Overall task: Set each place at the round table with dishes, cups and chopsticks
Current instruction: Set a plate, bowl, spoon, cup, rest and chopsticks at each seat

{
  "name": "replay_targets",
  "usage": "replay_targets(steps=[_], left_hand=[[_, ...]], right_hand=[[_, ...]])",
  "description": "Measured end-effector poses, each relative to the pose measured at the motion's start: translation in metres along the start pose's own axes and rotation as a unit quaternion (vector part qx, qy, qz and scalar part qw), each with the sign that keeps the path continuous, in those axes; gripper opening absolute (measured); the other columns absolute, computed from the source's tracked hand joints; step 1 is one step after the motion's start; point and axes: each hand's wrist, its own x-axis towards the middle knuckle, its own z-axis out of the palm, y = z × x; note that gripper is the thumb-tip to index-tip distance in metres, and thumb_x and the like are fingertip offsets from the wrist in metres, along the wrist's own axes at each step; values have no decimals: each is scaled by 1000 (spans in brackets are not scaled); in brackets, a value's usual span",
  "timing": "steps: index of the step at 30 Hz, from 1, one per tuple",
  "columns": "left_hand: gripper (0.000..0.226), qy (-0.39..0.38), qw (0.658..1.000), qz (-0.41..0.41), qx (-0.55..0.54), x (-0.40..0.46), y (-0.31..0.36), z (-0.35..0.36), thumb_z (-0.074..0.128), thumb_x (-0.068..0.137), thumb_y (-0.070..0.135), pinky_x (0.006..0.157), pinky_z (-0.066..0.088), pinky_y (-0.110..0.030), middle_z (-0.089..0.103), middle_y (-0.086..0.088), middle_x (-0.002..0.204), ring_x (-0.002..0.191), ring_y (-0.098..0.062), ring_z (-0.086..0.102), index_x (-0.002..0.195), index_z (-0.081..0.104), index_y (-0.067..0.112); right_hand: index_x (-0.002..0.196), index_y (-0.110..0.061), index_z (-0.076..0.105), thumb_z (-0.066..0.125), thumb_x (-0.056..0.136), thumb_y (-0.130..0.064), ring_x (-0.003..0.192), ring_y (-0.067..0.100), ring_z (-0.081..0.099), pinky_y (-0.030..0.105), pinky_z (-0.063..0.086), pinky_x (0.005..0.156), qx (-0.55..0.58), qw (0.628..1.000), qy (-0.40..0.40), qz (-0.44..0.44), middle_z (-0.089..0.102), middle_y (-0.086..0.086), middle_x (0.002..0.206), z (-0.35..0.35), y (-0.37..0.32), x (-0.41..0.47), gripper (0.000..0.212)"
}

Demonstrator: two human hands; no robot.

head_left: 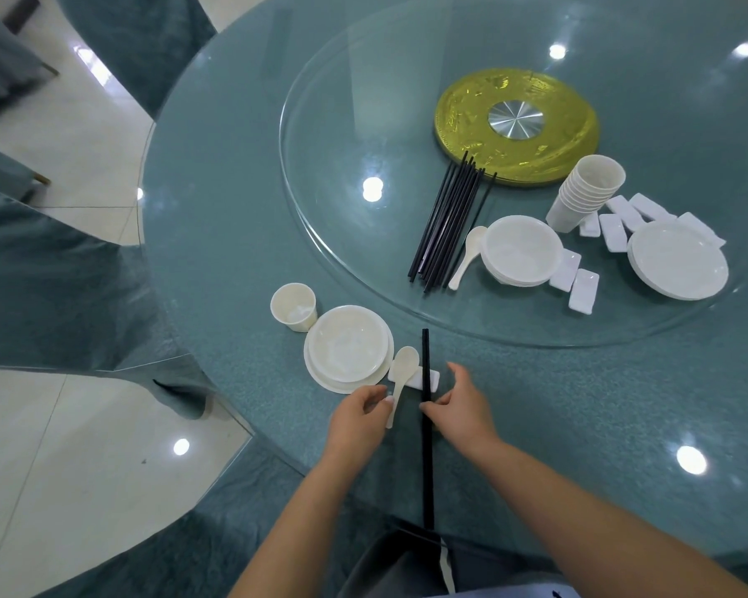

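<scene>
Black chopsticks [426, 425] lengthwise away, right hand [458, 407] touching

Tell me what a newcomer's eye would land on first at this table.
The gold disc under the glass turntable at the table's centre stands out most. Next come the black chopsticks fanned on the turntable beside stacked white bowls and cups. Nearest, both hands adjust a spoon and chopstick pair beside a set place.

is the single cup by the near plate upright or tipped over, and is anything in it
Upright: the cup stands on its base left of the bowl, mouth up. It looks empty; only its pale inside shows.
</scene>
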Motion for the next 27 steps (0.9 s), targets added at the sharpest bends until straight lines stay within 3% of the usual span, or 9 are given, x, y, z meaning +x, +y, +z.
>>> replay_targets(steps=[9,18,24,27], left_hand=[[30,3,1000,3,-1,-2,0,-2,57,94,25,90,42,-20,65,6,118,102,-4,57,123,62,16],[31,-3,1000,2,2,-6,3,-4,58,94,25,87,40,-18,63,9,116,100,-3,56,124,60,17],[31,-5,1000,15,-8,-9,14,-6,58,94,26,84,40,-16,63,13,110,96,2,57,123,60,18],[25,-2,999,38,-10,-9,25,-5,57,94,26,73,42,-10,64,19,100,87,9,56,118,62,22]], right_hand=[[147,-15,27,67,83,-13,78,15,62,28,47,73,-2,1000,10,6,62,-3,72,6,-3,2,76],[146,-14,28,65,84,-14,77,16,60,27,43,69,0,1000,16,1,61,-3,70,4,-3,4,73],[144,-15,31,62,90,-28,71,16,60,25,41,59,-10,999,46,-19,66,6,75,-12,3,9,64],[138,-16,42,57,93,-31,75,18,57,31,43,71,-41,994,97,-39,58,-2,72,-31,8,19,50]])
